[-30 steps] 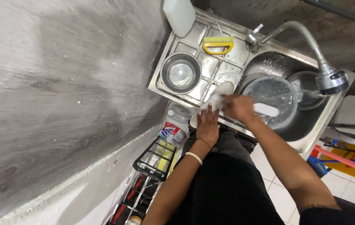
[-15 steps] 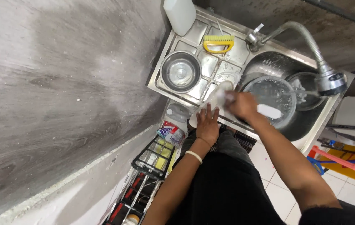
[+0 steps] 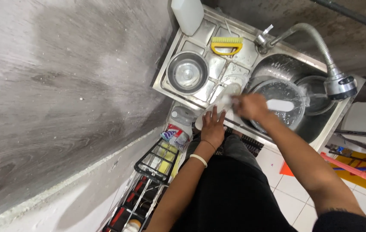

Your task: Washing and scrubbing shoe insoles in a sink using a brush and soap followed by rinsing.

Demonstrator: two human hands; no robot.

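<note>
White plate (image 3: 228,112) lies at the sink's front edge under our hands: our left hand (image 3: 212,127) presses on it with fingers spread flat, while our blurred right hand (image 3: 250,106) curls closed over it, beside the steel basin (image 3: 277,68) and a round metal bowl (image 3: 187,72).

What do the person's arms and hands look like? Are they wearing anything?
Both arms are bare, with no sleeves showing and no gloves. The left hand has a thin dark band at the wrist, and a pale band sits a little higher on that forearm. The right hand wears nothing that shows; it looks blurred.
</note>
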